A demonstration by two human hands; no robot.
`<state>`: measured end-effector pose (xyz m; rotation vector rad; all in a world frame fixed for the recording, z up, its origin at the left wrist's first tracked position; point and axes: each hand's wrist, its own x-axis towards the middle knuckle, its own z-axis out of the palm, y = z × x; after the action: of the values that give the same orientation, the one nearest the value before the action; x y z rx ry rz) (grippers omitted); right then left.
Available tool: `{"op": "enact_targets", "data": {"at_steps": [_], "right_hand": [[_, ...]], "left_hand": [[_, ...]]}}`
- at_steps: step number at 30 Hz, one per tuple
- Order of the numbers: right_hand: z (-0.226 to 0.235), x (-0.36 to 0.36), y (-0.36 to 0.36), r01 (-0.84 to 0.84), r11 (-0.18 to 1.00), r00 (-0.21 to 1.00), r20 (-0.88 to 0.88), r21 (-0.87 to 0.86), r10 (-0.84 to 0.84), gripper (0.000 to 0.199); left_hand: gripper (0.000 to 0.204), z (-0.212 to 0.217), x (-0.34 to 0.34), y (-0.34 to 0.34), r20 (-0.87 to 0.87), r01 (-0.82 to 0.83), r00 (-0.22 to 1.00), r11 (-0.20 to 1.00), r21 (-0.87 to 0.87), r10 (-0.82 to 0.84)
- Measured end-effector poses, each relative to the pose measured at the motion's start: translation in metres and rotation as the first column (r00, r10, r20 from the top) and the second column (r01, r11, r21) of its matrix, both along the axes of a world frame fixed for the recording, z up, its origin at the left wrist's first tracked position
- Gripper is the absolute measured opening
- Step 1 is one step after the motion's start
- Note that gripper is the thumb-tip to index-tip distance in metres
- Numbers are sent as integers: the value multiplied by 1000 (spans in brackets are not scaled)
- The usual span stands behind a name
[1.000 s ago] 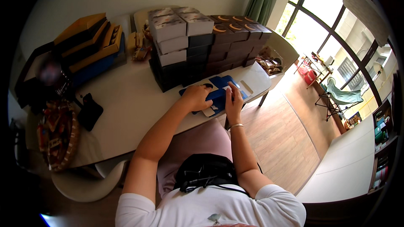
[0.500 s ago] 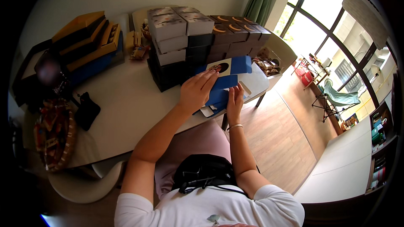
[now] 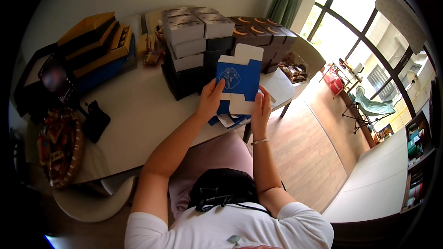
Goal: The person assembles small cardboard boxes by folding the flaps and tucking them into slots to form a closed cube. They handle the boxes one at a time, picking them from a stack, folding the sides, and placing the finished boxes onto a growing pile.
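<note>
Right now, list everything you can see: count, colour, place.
Table: one, cream, centre
Flat carton: one, blue-white, held above table
Card pieces: count unclear, blue-white, underneath
White boxes: several, white-grey, table's back
Black boxes: several, black, below white boxes
Brown boxes: many, brown, right of white boxes
Tray: one, pale, table's far right
Open boxes: several, yellow-black, back left
Basket: one, brown, left
Pouch: one, black, beside basket
Chairs: at least two, beige, around table
Window: one, dark-framed, right
Curtain: one, green, beside window
Folding chair: one, green, near window
Waist bag: one, black, person's waist
Left fingers: one hand, bare, carton's left
Right fingers: one hand, bare, carton's right
</note>
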<state>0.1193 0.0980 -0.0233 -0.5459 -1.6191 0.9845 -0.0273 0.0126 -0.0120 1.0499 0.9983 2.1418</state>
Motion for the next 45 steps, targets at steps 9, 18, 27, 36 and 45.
{"op": "enact_targets", "data": {"at_steps": [9, 18, 27, 36, 45], "right_hand": [[6, 4, -4, 8, 1000, 995, -98, 26, -6, 19], [49, 16, 33, -178, 978, 976, 107, -113, 190, 28], [32, 6, -2, -92, 995, 996, 17, -22, 93, 61], [17, 19, 7, -206, 979, 978, -33, 5, 206, 54], [-2, 17, 5, -482, 832, 860, -330, -276, 389, 63]], "left_hand": [[30, -8, -2, 6, -65, 75, 995, 991, -111, -82], [35, -19, -12, 8, -261, 57, 960, 984, -169, -100], [73, -8, 14, -5, -381, 156, 897, 967, -201, -224], [80, -8, 21, -10, -655, 143, 751, 989, 38, -83], [54, 1, 23, -12, -698, -23, 707, 990, 138, 113]]}}
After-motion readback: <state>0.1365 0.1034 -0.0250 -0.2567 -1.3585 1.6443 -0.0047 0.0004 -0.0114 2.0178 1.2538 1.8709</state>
